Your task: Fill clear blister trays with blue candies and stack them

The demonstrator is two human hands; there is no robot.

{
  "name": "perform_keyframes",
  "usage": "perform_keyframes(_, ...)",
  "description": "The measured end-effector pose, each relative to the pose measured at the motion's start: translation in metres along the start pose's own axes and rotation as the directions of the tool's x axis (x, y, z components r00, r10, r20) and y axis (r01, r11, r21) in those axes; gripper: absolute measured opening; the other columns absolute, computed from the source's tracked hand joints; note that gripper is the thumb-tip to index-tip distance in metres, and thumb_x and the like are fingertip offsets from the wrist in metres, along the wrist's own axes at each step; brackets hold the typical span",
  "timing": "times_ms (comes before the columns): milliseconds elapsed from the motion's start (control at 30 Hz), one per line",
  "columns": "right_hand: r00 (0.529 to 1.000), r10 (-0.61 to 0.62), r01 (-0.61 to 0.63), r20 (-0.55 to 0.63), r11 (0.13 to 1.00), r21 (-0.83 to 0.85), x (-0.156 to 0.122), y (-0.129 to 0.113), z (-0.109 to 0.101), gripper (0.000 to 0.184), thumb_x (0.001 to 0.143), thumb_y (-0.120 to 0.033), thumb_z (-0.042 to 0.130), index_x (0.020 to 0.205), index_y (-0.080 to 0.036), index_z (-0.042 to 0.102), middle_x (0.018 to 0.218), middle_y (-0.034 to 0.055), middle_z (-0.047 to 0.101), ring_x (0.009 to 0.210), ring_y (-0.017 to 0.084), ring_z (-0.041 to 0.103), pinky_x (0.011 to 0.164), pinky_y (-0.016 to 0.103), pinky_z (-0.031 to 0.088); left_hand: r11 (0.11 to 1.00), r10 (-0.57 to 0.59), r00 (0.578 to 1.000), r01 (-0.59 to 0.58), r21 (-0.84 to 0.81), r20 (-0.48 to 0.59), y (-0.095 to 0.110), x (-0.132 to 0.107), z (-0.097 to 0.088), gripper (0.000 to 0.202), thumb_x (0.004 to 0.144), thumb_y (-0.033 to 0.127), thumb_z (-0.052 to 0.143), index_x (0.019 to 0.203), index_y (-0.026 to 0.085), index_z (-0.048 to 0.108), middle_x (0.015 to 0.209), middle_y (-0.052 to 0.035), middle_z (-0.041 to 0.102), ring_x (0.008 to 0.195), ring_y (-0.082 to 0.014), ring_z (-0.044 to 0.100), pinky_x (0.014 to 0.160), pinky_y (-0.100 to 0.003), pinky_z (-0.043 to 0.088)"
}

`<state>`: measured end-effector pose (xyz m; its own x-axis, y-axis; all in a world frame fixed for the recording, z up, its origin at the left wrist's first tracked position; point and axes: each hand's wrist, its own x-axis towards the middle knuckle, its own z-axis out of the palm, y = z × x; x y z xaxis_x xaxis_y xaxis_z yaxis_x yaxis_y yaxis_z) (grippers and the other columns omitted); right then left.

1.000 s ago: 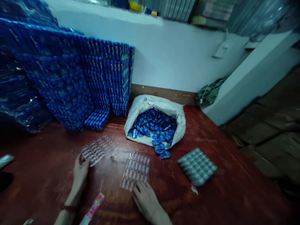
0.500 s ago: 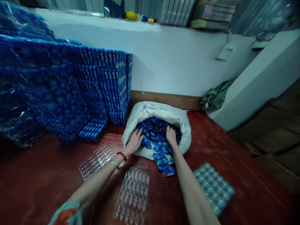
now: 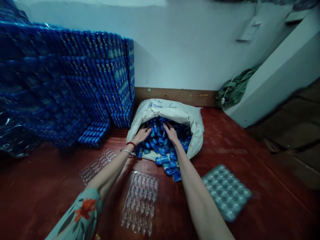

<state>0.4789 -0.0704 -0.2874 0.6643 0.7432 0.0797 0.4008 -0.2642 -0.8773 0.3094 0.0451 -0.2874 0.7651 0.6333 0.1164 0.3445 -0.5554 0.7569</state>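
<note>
A white woven sack (image 3: 172, 115) lies on its side with its mouth facing me, filled with small blue packets (image 3: 163, 150). Some packets spill over its lower lip onto the red surface. Inside the mouth, at the left, my left hand (image 3: 143, 134) touches the packets with thumb and fingers apart. My right hand (image 3: 171, 133) reaches into the middle of the pile, its fingers spread over packets and its fingertips partly hidden. No packet shows clearly gripped in either hand.
Clear plastic blister trays (image 3: 140, 203) lie in front of the sack, another tray (image 3: 98, 165) to the left. A greyish moulded tray (image 3: 227, 191) sits at right. Tall stacks of blue packed trays (image 3: 100, 76) stand at left. Behind are a white wall (image 3: 175, 50) and green bag (image 3: 235, 88).
My right hand has moved left and deeper into the pile, closer to my left hand. Packets at the sack's mouth have shifted. The view has tilted down.
</note>
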Motion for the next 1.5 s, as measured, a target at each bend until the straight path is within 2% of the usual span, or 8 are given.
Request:
perform_keyframes(233,0.995,-0.067,0.057,0.078,0.991,0.120,-0.045,0.000,0.012,0.070,0.081,-0.065,0.044,0.138,-0.025,0.042,0.143,0.0022,0.042,0.135,0.022,0.031,0.112,0.036,0.020,0.984,0.021,0.998,-0.009,-0.178,0.066,0.009,-0.036,-0.014,0.066,0.089,0.058,0.031,0.139,0.016,0.039,0.144,-0.0048,0.041,0.133,-0.0218,0.037,0.111,-0.032,0.026)
perform_keyframes(500,0.969,-0.104,0.066,0.224,0.984,0.167,-0.099,-0.003,0.005,0.070,0.080,-0.059,0.052,0.140,-0.027,0.037,0.146,0.0017,0.038,0.135,0.022,0.032,0.112,0.041,0.023,0.991,0.084,0.995,-0.088,-0.105,-0.044,0.019,-0.105,-0.002,0.049,0.090,0.049,0.042,0.134,0.027,0.044,0.133,-0.0036,0.052,0.125,-0.0246,0.044,0.110,-0.045,0.023)
perform_keyframes(733,0.959,-0.131,0.117,0.253,0.991,0.066,-0.150,-0.002,0.020,0.071,0.082,-0.059,0.047,0.141,-0.022,0.036,0.146,0.0055,0.038,0.135,0.023,0.032,0.111,0.040,0.025,0.973,0.111,0.985,-0.134,-0.185,-0.131,0.002,-0.164,0.011,0.048,0.089,0.045,0.046,0.131,0.022,0.046,0.133,-0.0068,0.050,0.124,-0.0208,0.044,0.109,-0.038,0.030)
perform_keyframes(900,0.931,-0.237,0.288,0.278,0.944,-0.159,-0.182,-0.001,0.027,0.058,0.086,-0.053,0.044,0.134,-0.021,0.045,0.133,0.0098,0.052,0.124,0.024,0.044,0.107,0.045,0.029,0.988,0.056,0.982,-0.080,-0.129,-0.183,0.000,-0.202,0.007,0.042,0.090,0.044,0.046,0.123,0.019,0.055,0.126,-0.0090,0.055,0.119,-0.0212,0.048,0.106,-0.039,0.034)
perform_keyframes(1033,0.945,-0.306,0.326,0.113,0.889,-0.321,-0.216,-0.003,0.021,0.053,0.087,-0.049,0.044,0.131,-0.019,0.048,0.131,0.0136,0.048,0.122,0.027,0.042,0.103,0.048,0.031,0.988,0.046,0.974,-0.077,-0.132,-0.223,-0.007,-0.236,-0.015,0.039,0.092,0.042,0.042,0.121,0.022,0.057,0.130,-0.0071,0.053,0.123,-0.0205,0.045,0.108,-0.039,0.032)
perform_keyframes(1167,0.945,-0.313,0.279,-0.099,0.924,-0.261,-0.266,-0.005,0.013,0.036,0.091,-0.041,0.042,0.116,-0.022,0.060,0.110,0.0104,0.059,0.105,0.023,0.053,0.094,0.043,0.041,0.988,-0.110,0.922,0.061,-0.143,-0.371,-0.021,-0.284,-0.033,0.035,0.091,0.042,0.043,0.112,0.020,0.061,0.117,-0.0077,0.061,0.111,-0.0207,0.054,0.099,-0.038,0.042)
perform_keyframes(1333,0.957,-0.291,0.287,-0.010,0.947,-0.146,-0.324,-0.012,0.034,0.023,0.091,-0.031,0.046,0.097,-0.024,0.067,0.091,0.0069,0.063,0.089,0.021,0.056,0.084,0.040,0.046,0.989,-0.137,0.973,0.125,-0.077,-0.187,-0.017,-0.344,-0.015,0.029,0.089,0.037,0.050,0.108,0.019,0.061,0.103,-0.0080,0.065,0.095,-0.0207,0.060,0.087,-0.037,0.049)
perform_keyframes(1500,0.926,-0.314,0.349,0.210,0.924,-0.156,-0.321,-0.021,0.054,0.028,0.090,-0.030,0.048,0.114,-0.026,0.062,0.105,0.0088,0.057,0.100,0.023,0.054,0.089,0.043,0.046,0.997,-0.038,0.996,0.044,0.061,-0.082,-0.001,-0.370,0.019,0.033,0.093,0.025,0.039,0.123,0.023,0.052,0.114,-0.0095,0.058,0.104,-0.0208,0.055,0.092,-0.039,0.046)
